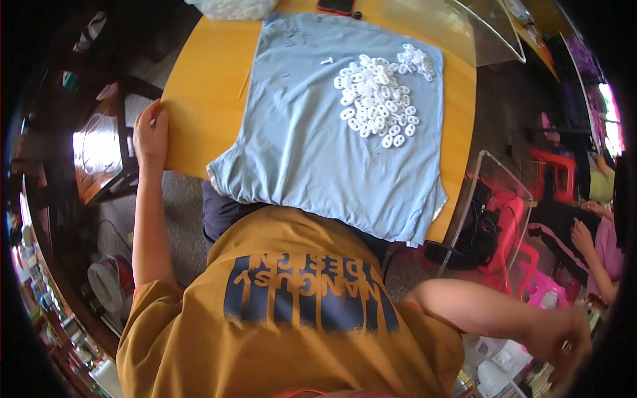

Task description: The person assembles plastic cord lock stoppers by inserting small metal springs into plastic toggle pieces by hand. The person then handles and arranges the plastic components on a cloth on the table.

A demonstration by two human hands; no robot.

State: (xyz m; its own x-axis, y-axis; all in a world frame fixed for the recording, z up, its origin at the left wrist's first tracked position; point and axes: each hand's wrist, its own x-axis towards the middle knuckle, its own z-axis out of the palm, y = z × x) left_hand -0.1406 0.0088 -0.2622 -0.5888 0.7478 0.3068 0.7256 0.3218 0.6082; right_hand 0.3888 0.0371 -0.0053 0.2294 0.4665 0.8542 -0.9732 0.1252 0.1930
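Left hand [151, 134] flat, arm extended forward; right hand [563, 345] reaching low right, blurred.

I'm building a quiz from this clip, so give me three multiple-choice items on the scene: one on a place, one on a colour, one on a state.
1. Where does the pile of small white rings lie?
A. on the blue cloth
B. on the floor
C. in the left hand

2. What colour is the cloth spread over the table?
A. red
B. light blue
C. black

3. What is the left hand doing?
A. holding a ring
B. resting on the table's edge
C. lifting the cloth

Answers:
1. A, the rings sit heaped on the cloth's far right part.
2. B, the cloth is pale blue on the yellow tabletop.
3. B, the hand lies on the table's left edge, apart from the cloth, while the right hand reaches down low to the right.
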